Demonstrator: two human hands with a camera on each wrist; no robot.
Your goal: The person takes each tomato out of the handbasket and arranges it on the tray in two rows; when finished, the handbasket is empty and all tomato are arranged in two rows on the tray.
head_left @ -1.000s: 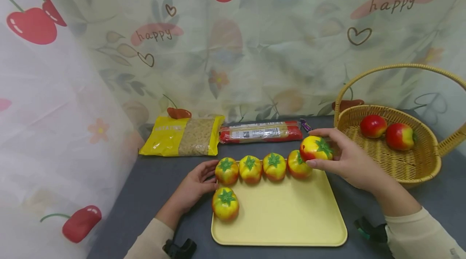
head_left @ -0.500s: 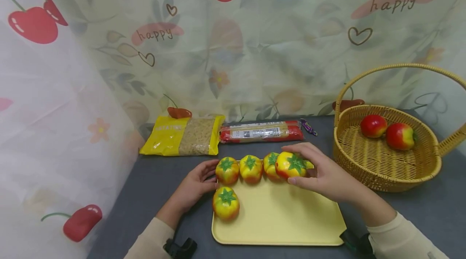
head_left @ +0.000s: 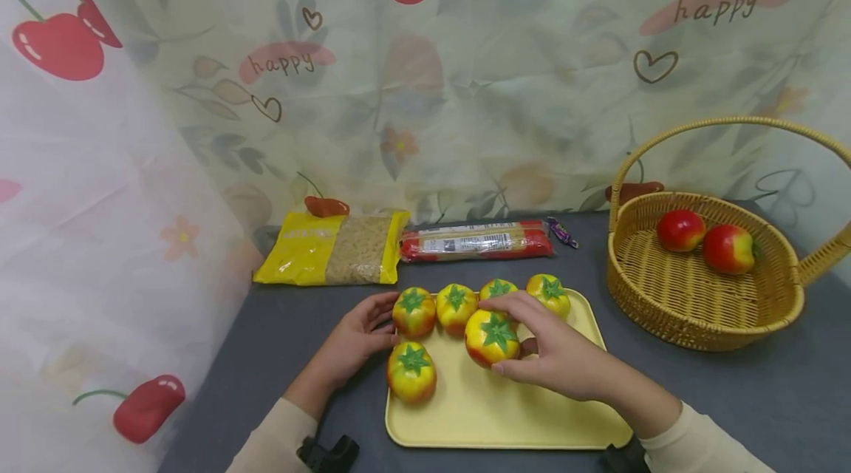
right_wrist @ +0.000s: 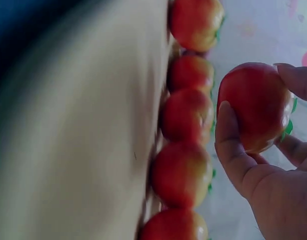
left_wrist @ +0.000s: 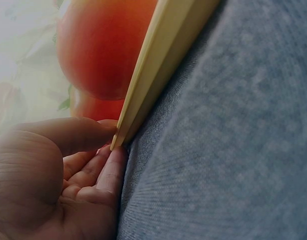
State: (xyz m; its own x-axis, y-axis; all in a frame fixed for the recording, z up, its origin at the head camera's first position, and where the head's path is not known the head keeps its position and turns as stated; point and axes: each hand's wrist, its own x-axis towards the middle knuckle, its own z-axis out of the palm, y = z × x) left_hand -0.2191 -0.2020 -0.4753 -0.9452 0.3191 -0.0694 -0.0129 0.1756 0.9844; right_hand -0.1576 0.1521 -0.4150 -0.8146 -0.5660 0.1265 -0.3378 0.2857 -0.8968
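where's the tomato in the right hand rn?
Head view: the right hand grips the tomato over the middle of the yellow tray, just in front of the back row of four tomatoes.

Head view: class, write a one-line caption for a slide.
Right hand holds a toy tomato over the yellow tray.

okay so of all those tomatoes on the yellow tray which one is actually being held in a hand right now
The tomato in the right hand, over the tray's middle. The back-row tomatoes and the front-left one lie free.
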